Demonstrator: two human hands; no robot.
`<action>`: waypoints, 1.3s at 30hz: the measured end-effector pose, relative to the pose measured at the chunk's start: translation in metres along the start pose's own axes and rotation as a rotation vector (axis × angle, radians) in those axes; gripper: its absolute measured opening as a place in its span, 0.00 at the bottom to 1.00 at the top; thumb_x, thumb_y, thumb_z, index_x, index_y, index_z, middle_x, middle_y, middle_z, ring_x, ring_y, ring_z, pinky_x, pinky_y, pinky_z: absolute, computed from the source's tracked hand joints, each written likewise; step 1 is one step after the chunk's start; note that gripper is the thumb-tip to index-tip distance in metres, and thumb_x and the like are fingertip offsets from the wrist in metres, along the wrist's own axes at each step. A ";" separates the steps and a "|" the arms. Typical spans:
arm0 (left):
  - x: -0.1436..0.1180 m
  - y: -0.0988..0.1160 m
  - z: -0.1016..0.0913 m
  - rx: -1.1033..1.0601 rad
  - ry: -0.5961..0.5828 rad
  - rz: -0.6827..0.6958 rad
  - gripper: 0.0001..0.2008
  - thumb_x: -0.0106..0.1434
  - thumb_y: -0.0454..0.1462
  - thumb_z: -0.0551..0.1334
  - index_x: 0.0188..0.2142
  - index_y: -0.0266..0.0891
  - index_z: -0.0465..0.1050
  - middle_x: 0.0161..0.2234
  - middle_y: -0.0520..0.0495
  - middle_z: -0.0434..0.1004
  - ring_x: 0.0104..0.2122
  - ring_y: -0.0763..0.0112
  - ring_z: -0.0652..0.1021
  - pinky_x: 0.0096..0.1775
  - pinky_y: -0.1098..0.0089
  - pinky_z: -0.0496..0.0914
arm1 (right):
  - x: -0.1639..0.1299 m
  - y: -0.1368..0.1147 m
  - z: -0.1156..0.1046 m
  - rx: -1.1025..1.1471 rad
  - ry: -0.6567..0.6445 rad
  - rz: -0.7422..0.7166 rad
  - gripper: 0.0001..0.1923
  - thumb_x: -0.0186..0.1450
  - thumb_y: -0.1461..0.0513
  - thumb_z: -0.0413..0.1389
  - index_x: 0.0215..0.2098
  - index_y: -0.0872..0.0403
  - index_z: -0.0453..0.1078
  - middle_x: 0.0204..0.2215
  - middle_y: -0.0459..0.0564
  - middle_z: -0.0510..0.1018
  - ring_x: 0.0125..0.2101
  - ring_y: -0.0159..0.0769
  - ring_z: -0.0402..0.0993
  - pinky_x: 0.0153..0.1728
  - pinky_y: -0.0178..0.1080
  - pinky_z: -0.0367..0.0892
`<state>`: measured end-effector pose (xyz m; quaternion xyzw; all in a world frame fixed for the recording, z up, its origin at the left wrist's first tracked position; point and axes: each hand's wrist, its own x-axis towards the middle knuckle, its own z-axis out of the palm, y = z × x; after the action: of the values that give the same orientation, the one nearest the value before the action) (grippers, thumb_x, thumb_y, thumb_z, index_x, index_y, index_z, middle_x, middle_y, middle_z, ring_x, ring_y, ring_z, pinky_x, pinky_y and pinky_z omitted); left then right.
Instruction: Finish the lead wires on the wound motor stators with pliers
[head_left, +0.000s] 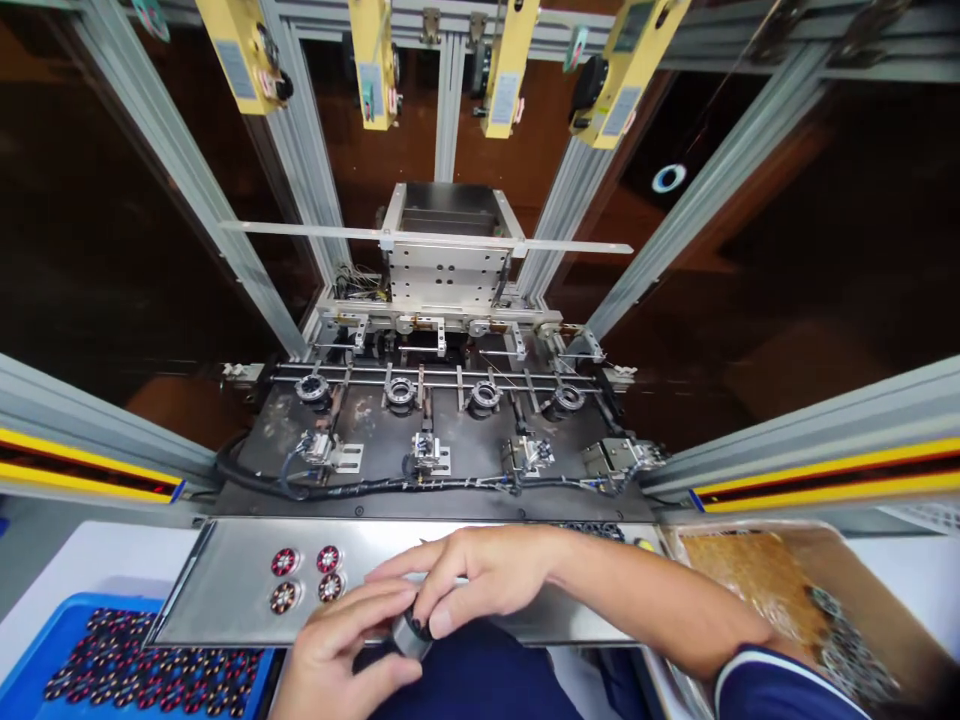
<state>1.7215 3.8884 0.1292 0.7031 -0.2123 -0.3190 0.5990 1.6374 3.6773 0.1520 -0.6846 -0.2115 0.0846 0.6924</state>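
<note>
The metal cylinder point(411, 638) is held low between the 2 hands, just off the near edge of the metal tray point(225, 575) and in front of the dark blue clothing point(480, 685). The left hand point(330, 650) grips its side, thumb on the near side and fingers bent round the far side, pinching it between them. The right hand point(487, 580) comes over the top, its thumb and index finger at the dark upper end point(420, 617); whether those 2 tips pinch that end or only rest on it, I cannot tell, and its other fingers reach forward, a little spread. For this kind of 2-handed work, the left grip should probably be firm enough to stop the cylinder turning, yet low enough to leave the upper end free. The right fingertips would best bear straight along the cylinder's axis, evenly, since sideways force could tilt a piece or make it slip. Working nearer the metal tray seems wise, as a dropped part here could fall past its edge. Elbows and sleeves should clear the 4 wound parts point(283, 562) on the left of the metal tray, and both hands are sensibly well apart from the 4 ring-shaped holders point(485, 398) on the machine.
</note>
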 end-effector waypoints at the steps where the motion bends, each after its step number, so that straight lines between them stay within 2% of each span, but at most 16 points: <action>1: 0.002 -0.001 0.001 -0.040 0.034 -0.028 0.18 0.37 0.44 0.78 0.30 0.47 0.85 0.36 0.42 0.85 0.38 0.52 0.83 0.38 0.64 0.80 | 0.004 0.000 -0.005 -0.009 -0.024 -0.005 0.10 0.64 0.72 0.58 0.39 0.57 0.80 0.64 0.54 0.66 0.62 0.38 0.65 0.63 0.38 0.58; 4: 0.013 -0.007 0.000 -0.163 0.135 -0.101 0.26 0.38 0.45 0.79 0.39 0.45 0.83 0.40 0.44 0.85 0.36 0.57 0.83 0.39 0.66 0.79 | 0.022 0.000 -0.036 -0.116 -0.050 0.035 0.06 0.66 0.68 0.57 0.38 0.59 0.78 0.63 0.58 0.68 0.62 0.38 0.65 0.61 0.37 0.61; 7: 0.027 -0.021 -0.007 -0.180 0.207 -0.091 0.27 0.47 0.46 0.75 0.47 0.43 0.78 0.45 0.42 0.83 0.38 0.61 0.83 0.38 0.70 0.78 | 0.047 0.007 -0.094 -0.457 0.050 0.111 0.09 0.70 0.66 0.53 0.39 0.59 0.76 0.64 0.60 0.65 0.64 0.37 0.61 0.62 0.40 0.60; 9: 0.034 -0.032 -0.012 -0.161 0.228 -0.097 0.26 0.51 0.46 0.73 0.48 0.42 0.77 0.45 0.41 0.83 0.39 0.63 0.83 0.40 0.72 0.77 | 0.066 0.020 -0.138 -0.779 0.176 0.242 0.12 0.72 0.65 0.50 0.39 0.59 0.76 0.65 0.59 0.63 0.65 0.38 0.59 0.62 0.42 0.59; 12: 0.037 -0.048 -0.016 -0.147 0.237 -0.144 0.25 0.51 0.47 0.73 0.47 0.42 0.77 0.44 0.41 0.83 0.38 0.65 0.83 0.42 0.74 0.77 | 0.087 0.048 -0.190 -0.908 0.254 0.353 0.14 0.70 0.69 0.49 0.34 0.62 0.76 0.61 0.63 0.67 0.66 0.42 0.56 0.63 0.43 0.57; 14: 0.035 -0.056 -0.017 -0.150 0.248 -0.161 0.24 0.50 0.47 0.73 0.46 0.42 0.77 0.44 0.42 0.84 0.38 0.65 0.83 0.42 0.75 0.76 | 0.095 0.067 -0.208 -0.945 0.259 0.387 0.13 0.69 0.70 0.50 0.33 0.62 0.76 0.61 0.63 0.67 0.67 0.43 0.56 0.64 0.43 0.56; 18: 0.032 -0.064 -0.019 -0.156 0.275 -0.196 0.25 0.49 0.48 0.74 0.44 0.42 0.78 0.43 0.43 0.84 0.37 0.66 0.83 0.42 0.76 0.76 | 0.095 0.092 -0.216 -1.012 0.234 0.423 0.11 0.69 0.69 0.51 0.36 0.62 0.76 0.64 0.63 0.63 0.66 0.43 0.58 0.64 0.43 0.55; 23: 0.037 -0.063 -0.018 -0.134 0.280 -0.235 0.25 0.47 0.50 0.74 0.43 0.42 0.79 0.41 0.43 0.85 0.37 0.65 0.84 0.42 0.75 0.77 | 0.095 0.098 -0.216 -1.071 0.205 0.458 0.08 0.70 0.66 0.54 0.41 0.61 0.75 0.63 0.60 0.66 0.64 0.45 0.60 0.62 0.50 0.60; 27: 0.040 -0.061 -0.014 -0.120 0.257 -0.235 0.25 0.47 0.50 0.74 0.42 0.41 0.79 0.41 0.43 0.85 0.37 0.65 0.84 0.42 0.75 0.77 | 0.103 0.101 -0.216 -1.117 0.212 0.513 0.08 0.70 0.63 0.56 0.42 0.60 0.74 0.58 0.56 0.72 0.60 0.44 0.66 0.59 0.53 0.64; 31: 0.040 -0.060 -0.014 -0.109 0.246 -0.243 0.24 0.46 0.49 0.75 0.41 0.40 0.80 0.40 0.42 0.85 0.37 0.64 0.83 0.42 0.74 0.77 | 0.110 0.107 -0.214 -1.139 0.221 0.571 0.10 0.70 0.60 0.57 0.43 0.59 0.73 0.50 0.55 0.77 0.52 0.42 0.73 0.54 0.51 0.69; 36: 0.039 -0.064 -0.017 -0.085 0.258 -0.246 0.24 0.46 0.50 0.74 0.40 0.40 0.80 0.40 0.42 0.85 0.37 0.62 0.84 0.41 0.73 0.78 | 0.113 0.113 -0.213 -1.136 0.222 0.600 0.10 0.69 0.59 0.57 0.41 0.59 0.73 0.44 0.52 0.79 0.45 0.39 0.76 0.49 0.48 0.72; 39: 0.033 -0.072 -0.015 -0.067 0.247 -0.241 0.25 0.46 0.51 0.74 0.40 0.39 0.80 0.40 0.41 0.85 0.38 0.61 0.84 0.41 0.71 0.78 | 0.112 0.109 -0.212 -1.138 0.270 0.572 0.10 0.69 0.59 0.58 0.41 0.59 0.73 0.42 0.51 0.79 0.43 0.38 0.77 0.47 0.47 0.74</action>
<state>1.7488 3.8905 0.0538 0.7368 -0.0405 -0.3068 0.6011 1.8433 3.5347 0.0704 -0.9782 0.0565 0.0535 0.1924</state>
